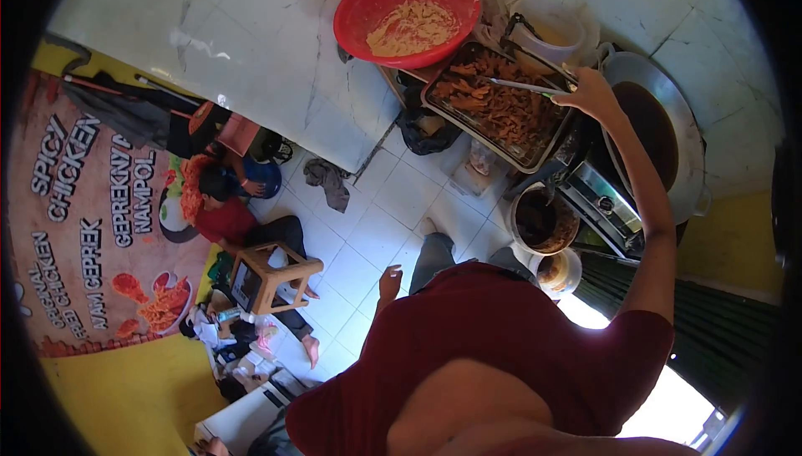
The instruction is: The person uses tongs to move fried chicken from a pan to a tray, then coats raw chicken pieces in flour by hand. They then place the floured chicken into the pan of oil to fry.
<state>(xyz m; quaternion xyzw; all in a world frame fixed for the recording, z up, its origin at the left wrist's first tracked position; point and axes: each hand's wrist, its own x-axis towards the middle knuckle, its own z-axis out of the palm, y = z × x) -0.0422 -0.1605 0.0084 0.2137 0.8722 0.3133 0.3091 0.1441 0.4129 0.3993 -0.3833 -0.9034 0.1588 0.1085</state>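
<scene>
My right hand [590, 93] is closed around long metal tongs [528, 85], which reach out to the left over a dark rectangular tray [484, 140]. Browned fried pieces [494, 103] fill much of this tray, and the tips of the tongs are close above them. Low beside my body, over the tiled floor, hangs my left hand [390, 281]; its fingers are loosely bent and apart, with nothing held in them.
A red basin [347, 28] of flour-like coating stands beyond the tray. To the right is a large wok [687, 105] of dark oil, near a stove [601, 197] and a pot [520, 224]. A person [227, 220] sits at left by a wooden stool [284, 276].
</scene>
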